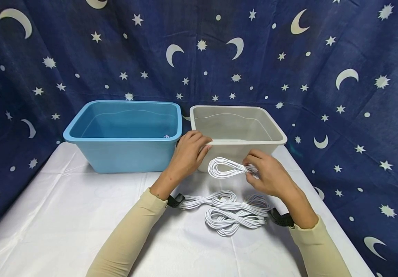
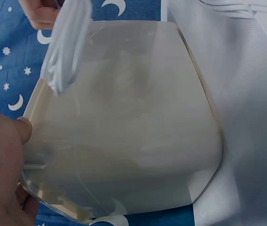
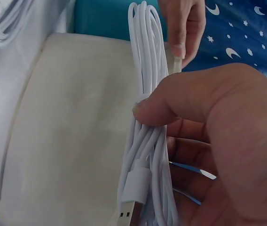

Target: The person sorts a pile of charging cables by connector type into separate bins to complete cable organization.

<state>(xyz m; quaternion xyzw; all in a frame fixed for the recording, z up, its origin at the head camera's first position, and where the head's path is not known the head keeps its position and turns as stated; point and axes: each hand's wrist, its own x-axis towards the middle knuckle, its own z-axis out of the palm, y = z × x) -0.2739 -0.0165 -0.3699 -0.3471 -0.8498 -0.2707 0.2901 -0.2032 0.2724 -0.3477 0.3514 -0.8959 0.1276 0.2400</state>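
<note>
My right hand (image 1: pixel 268 173) holds a coiled white USB cable (image 1: pixel 228 168) in front of the grey bin (image 1: pixel 240 143). In the right wrist view the thumb presses across the middle of the bundle, with fingers behind it, and a metal USB plug (image 3: pixel 129 214) shows at the lower end. My left hand (image 1: pixel 190 150) grips the grey bin's rim at its near left corner, thumb on the outside. Several more coiled white cables (image 1: pixel 233 219) lie in a pile on the table between my forearms.
A blue bin (image 1: pixel 126 156) stands left of the grey one, with a small pinkish thing (image 1: pixel 166 136) showing just inside its near right rim. Both bins stand on a white-covered table (image 1: pixel 64 215). A dark blue curtain (image 1: pixel 213 54) with moons and stars hangs behind.
</note>
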